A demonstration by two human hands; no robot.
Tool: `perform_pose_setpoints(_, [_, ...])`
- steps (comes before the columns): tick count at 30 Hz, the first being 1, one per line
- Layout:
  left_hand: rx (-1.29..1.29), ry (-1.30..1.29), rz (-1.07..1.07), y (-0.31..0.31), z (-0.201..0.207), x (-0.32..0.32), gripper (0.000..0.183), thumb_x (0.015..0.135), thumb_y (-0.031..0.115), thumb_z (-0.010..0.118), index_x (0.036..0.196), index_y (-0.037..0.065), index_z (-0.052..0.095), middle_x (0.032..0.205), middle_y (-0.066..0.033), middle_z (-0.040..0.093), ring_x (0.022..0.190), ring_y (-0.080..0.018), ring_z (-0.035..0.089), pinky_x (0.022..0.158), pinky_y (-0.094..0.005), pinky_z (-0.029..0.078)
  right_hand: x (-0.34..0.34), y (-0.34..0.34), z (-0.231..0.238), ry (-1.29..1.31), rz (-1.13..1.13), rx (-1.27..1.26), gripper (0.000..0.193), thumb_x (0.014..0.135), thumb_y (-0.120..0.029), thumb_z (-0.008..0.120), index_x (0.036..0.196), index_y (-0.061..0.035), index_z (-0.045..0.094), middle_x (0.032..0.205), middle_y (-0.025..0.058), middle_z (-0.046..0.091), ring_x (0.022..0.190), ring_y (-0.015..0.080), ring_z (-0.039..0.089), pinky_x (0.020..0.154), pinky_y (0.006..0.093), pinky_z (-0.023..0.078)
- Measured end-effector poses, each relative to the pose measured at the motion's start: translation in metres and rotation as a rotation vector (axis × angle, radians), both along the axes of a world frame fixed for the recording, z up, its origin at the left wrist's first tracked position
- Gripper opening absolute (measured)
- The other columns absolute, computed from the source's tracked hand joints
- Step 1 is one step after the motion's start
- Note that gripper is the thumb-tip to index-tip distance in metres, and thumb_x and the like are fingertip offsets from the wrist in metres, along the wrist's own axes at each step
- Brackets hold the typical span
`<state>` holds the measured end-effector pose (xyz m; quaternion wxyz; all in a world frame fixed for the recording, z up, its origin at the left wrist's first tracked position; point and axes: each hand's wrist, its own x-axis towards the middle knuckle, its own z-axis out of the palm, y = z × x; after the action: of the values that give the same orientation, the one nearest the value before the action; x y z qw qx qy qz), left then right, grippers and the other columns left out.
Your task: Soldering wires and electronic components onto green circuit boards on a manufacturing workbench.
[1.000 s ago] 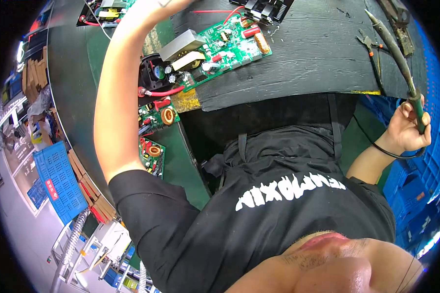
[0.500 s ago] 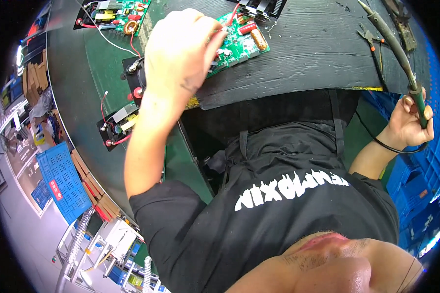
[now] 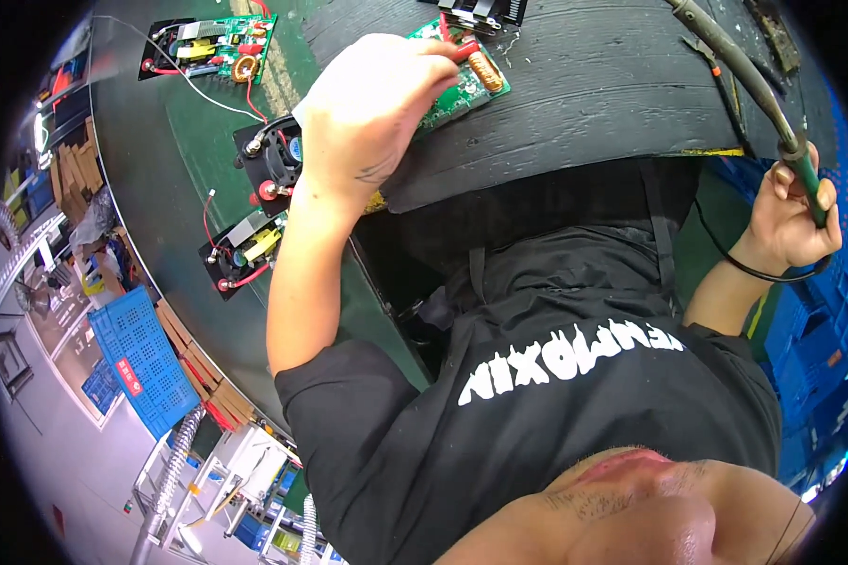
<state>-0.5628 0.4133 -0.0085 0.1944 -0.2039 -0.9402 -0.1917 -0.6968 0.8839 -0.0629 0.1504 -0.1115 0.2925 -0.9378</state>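
My left hand (image 3: 372,99) reaches over a green circuit board (image 3: 452,105) at the table's near edge. Its fingers are pinched together at a red wire (image 3: 445,28), beside a red cylindrical part (image 3: 465,51) and a copper-wound coil (image 3: 484,72) on the board. The fingertips partly hide the wire's end. Out to the right, my right hand (image 3: 791,217) is closed round the green handle of a soldering iron (image 3: 805,184). The iron's metal shaft points up and away, its tip out of the picture. A black cable hangs from the handle past my wrist.
Black heatsink parts (image 3: 481,14) lie beyond the board. More board assemblies (image 3: 226,47) with fans (image 3: 278,155) and red terminals stand to the left, a thin white wire across them. Pliers (image 3: 702,56) lie at the right. Blue crates (image 3: 791,348) are beside me.
My left hand has shifted right across the board, toward the red part and the coil. The iron's shaft has swung slightly left, still in my right hand. The whole view has shifted a little.
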Motion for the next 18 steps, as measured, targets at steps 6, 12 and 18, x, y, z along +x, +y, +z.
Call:
perform_pose_setpoints(6, [0.083, -0.286, 0.083, -0.007, 0.014, 0.005, 0.021, 0.086, 0.014, 0.078, 0.105, 0.008, 0.074, 0.097, -0.0081, 0.075, 0.089, -0.0262, 0.071, 0.082, -0.0336, 0.056, -0.002, 0.004, -0.002, -0.016, -0.010, 0.029, 0.033, 0.094, -0.039, 0.053, 0.091, -0.0127, 0.073, 0.144, 0.0327, 0.055, 0.111, 0.0415, 0.062, 0.077, 0.0339, 0.047])
perform_pose_setpoints(12, [0.482, -0.555, 0.319, 0.001, 0.020, -0.011, 0.016, 0.093, -0.003, 0.066, 0.108, 0.000, 0.067, 0.085, -0.0111, 0.071, 0.074, -0.0170, 0.069, 0.069, -0.0295, 0.055, -0.005, 0.005, 0.000, 0.005, 0.005, 0.051, 0.032, 0.093, -0.039, 0.053, 0.090, -0.0135, 0.073, 0.144, 0.0323, 0.055, 0.113, 0.0415, 0.062, 0.077, 0.0340, 0.048])
perform_pose_setpoints(18, [0.659, -0.639, 0.445, 0.005, 0.030, -0.015, 0.017, 0.095, -0.008, 0.060, 0.109, -0.002, 0.066, 0.082, -0.0062, 0.072, 0.072, -0.0112, 0.069, 0.067, -0.0236, 0.055, -0.001, 0.010, -0.002, 0.010, -0.074, 0.075, 0.032, 0.093, -0.039, 0.054, 0.091, -0.0141, 0.074, 0.144, 0.0317, 0.056, 0.113, 0.0405, 0.062, 0.078, 0.0336, 0.047])
